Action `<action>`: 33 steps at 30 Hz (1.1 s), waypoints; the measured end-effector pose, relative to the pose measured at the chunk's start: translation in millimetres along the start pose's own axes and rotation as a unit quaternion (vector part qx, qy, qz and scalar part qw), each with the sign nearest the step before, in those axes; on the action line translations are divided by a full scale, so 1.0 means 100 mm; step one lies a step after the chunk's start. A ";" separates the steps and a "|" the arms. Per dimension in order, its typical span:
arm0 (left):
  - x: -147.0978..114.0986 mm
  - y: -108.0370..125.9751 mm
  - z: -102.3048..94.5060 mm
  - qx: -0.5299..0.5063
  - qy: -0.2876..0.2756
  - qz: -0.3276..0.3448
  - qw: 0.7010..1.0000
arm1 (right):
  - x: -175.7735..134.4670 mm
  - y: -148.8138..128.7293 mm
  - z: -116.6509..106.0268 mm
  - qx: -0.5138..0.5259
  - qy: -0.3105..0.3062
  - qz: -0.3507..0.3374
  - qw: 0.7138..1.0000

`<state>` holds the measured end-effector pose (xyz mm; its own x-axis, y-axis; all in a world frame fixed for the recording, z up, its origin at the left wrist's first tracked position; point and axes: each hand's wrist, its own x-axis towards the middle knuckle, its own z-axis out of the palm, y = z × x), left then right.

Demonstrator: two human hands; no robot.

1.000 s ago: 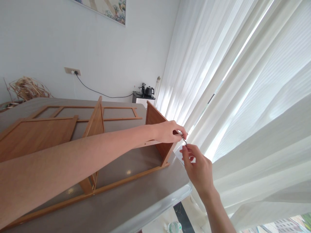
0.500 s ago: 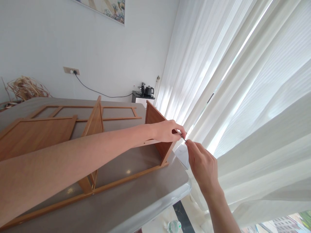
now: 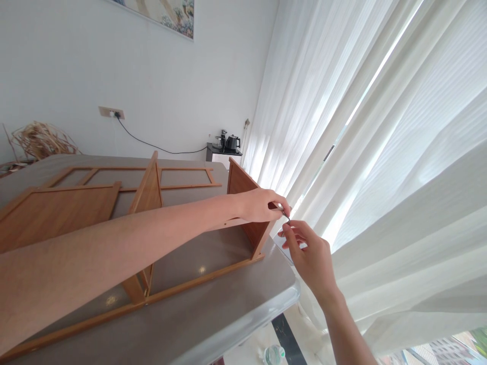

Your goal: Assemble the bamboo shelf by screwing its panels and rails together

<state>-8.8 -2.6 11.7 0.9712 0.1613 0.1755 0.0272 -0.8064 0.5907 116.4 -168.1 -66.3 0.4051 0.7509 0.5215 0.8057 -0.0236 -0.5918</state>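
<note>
My left hand [image 3: 261,204] reaches across the wooden frame, thumb and forefinger pinched at the outer side of the upright end panel [image 3: 243,183]. Between those fingertips is the far end of a small, thin, bent metal tool that looks like a hex key [image 3: 286,218]. My right hand [image 3: 310,257] pinches the near end of the hex key between thumb and forefinger, its other fingers loosely curled. Fingers hide the spot where the tool meets the wood. A wooden rail [image 3: 205,279] runs along the frame's near side, and a second upright panel [image 3: 149,188] stands further left.
The frame lies on a grey covered table [image 3: 228,314] with a rounded corner at the right. White curtains [image 3: 399,203] hang close to my right arm. A plastic bottle [image 3: 274,354] stands on the floor below. A black kettle [image 3: 232,142] sits on a small stand behind.
My right hand has turned and shifted slightly left, its fingers opening out from a tighter grip. The hex key has swung round a little. My left hand stays in place.
</note>
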 end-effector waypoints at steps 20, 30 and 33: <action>-0.01 0.01 0.00 -0.006 0.002 0.002 1.000 | -0.03 0.17 0.16 -0.156 0.128 -0.119 0.972; -0.01 0.00 0.00 -0.005 0.008 0.000 1.000 | -0.03 0.16 0.14 -0.174 0.133 -0.125 0.968; -0.01 0.00 0.00 0.000 0.007 -0.004 1.000 | -0.02 0.23 0.13 -0.201 0.126 -0.137 0.962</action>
<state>-10.0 -2.3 11.5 0.9673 0.1766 0.1821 0.0355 -0.8052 0.5920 128.4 -161.8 -89.0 0.2049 0.5831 0.7861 0.9786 -0.1385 -0.1524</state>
